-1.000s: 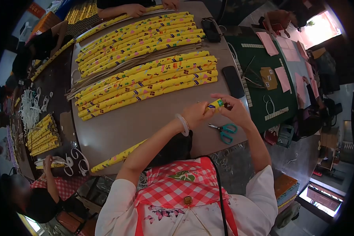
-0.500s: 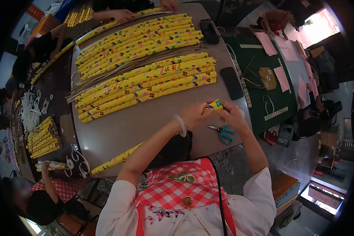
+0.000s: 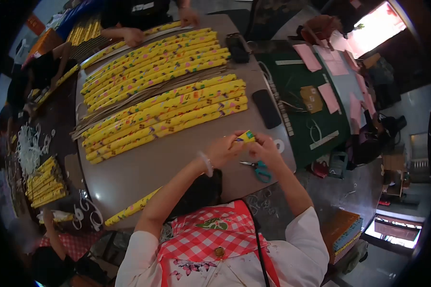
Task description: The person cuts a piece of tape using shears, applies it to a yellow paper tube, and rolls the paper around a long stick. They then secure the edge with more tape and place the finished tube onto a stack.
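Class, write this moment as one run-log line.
left hand: grips yellow tube end | right hand: pinches the same end | scissors: on table, beside right hand

Bare tabletop (image 3: 143,165) open along the near edge, between the yellow roll rows (image 3: 167,112) and the front rim. Far half blocked by two banks of rolls, edge to edge. Scissors (image 3: 257,168) lying at the near right corner. Black phone (image 3: 266,108) by the right edge; black case (image 3: 237,47) at the far right corner. One loose roll (image 3: 131,206) overhanging the near left edge.
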Tool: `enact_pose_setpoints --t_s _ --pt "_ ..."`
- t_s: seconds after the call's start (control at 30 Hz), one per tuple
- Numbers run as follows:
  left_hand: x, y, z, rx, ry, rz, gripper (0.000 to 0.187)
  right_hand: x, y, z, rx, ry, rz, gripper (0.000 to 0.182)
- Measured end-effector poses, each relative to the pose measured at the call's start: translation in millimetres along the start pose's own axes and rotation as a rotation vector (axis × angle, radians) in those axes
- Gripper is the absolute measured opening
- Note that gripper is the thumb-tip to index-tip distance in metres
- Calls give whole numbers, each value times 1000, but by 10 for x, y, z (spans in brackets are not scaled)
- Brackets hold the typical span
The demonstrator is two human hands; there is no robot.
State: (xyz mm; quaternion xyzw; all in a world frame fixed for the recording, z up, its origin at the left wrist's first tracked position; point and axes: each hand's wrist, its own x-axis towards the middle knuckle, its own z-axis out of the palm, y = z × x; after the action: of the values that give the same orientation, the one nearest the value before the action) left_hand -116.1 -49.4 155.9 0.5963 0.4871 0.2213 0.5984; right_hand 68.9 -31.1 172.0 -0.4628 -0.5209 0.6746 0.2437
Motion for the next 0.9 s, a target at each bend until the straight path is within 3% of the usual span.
enact_pose_setpoints --t_s 0.13,0.4,0.47,0.7,0.77,0.9 --pt "20 -88 24 18 -19 27 49 -18 0 31 -87 79 -14 25" --pt "21 -93 45 89 30 -22 47 9 219 168 104 170 -85 25" --pt "78 -166 55 29 3 12 35 0 173 149 86 171 -81 26" --pt "96 -180 80 -25 4 27 34 -3 196 182 100 217 -40 22" --pt "103 -189 61 -105 -88 -45 46 -16 169 176 84 242 -15 27" --pt "93 -194 34 -215 -153 -69 48 -19 241 90 297 142 -74 34"
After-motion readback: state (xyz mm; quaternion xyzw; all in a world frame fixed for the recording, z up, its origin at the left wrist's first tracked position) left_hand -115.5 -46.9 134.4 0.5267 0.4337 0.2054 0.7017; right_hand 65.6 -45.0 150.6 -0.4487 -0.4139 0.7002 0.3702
